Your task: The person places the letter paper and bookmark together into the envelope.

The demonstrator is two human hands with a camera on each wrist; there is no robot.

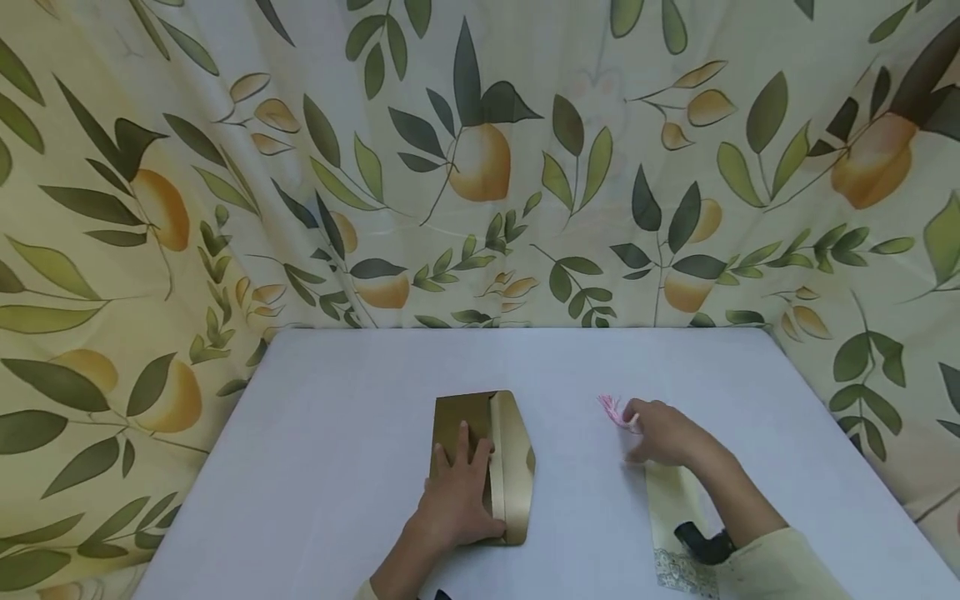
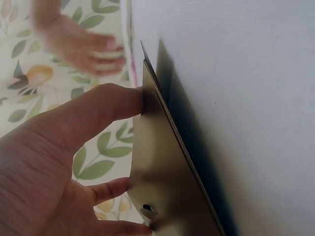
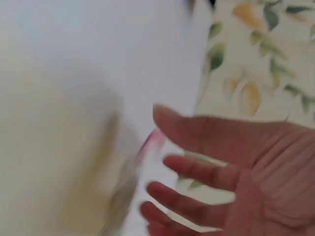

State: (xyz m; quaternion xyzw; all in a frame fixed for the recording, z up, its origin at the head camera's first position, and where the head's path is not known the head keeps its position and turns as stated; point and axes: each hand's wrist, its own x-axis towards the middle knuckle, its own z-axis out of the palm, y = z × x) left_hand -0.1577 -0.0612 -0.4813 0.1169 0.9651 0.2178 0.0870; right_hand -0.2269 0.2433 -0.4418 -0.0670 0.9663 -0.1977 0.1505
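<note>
A gold envelope [image 1: 517,492] lies on the white table, its pointed flap towards the right. Across it rests my left hand [image 1: 455,492], fingers spread; the left wrist view shows its thumb touching the edge of the envelope [image 2: 162,157]. To the right lies a pale strip like a bookmark [image 1: 671,500], with a patterned lower end and a pink tassel [image 1: 611,410] at its far end. My right hand [image 1: 667,433] is over the tassel end. In the blurred right wrist view its thumb and loosely bent fingers [image 3: 197,209] stand apart, gripping nothing.
The white table [image 1: 337,433] reaches back to a curtain [image 1: 495,250] printed with fruit and leaves, which also hangs along both sides. A black strap [image 1: 705,546] sits on the right wrist above part of the strip.
</note>
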